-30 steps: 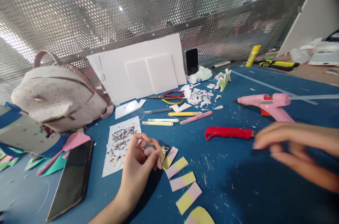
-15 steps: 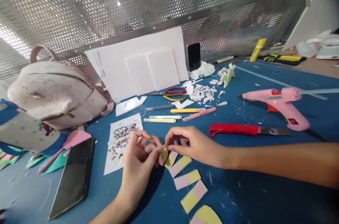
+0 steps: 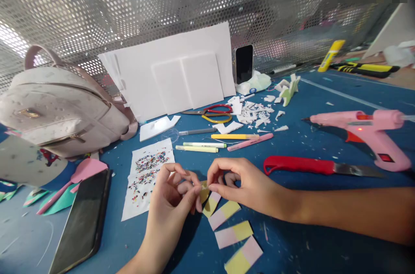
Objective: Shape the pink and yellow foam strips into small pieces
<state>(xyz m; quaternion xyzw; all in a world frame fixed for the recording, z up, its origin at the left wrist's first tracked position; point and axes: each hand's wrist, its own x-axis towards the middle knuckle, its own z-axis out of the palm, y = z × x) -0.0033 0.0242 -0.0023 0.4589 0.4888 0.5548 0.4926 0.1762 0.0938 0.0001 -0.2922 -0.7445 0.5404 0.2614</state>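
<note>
My left hand pinches a small yellow piece of card between thumb and fingers. From the right, my right hand closes thumb and forefinger at the upper edge of that same piece; fingertips hide the exact grip. Below it, several pink-and-yellow rectangles trail down the blue table in a slanting row. A white sheet strewn with tiny multicoloured bits lies left of my left hand.
Right of my hands lie a red-handled knife and a pink glue gun. Beyond are pens, scissors and white scraps. A dark phone and pale backpack occupy the left; white boards stand behind.
The view has shifted, so objects on the right appear farther right and the lowest rounded piece has left the frame. Both hands stay pinched together around the yellow piece.
</note>
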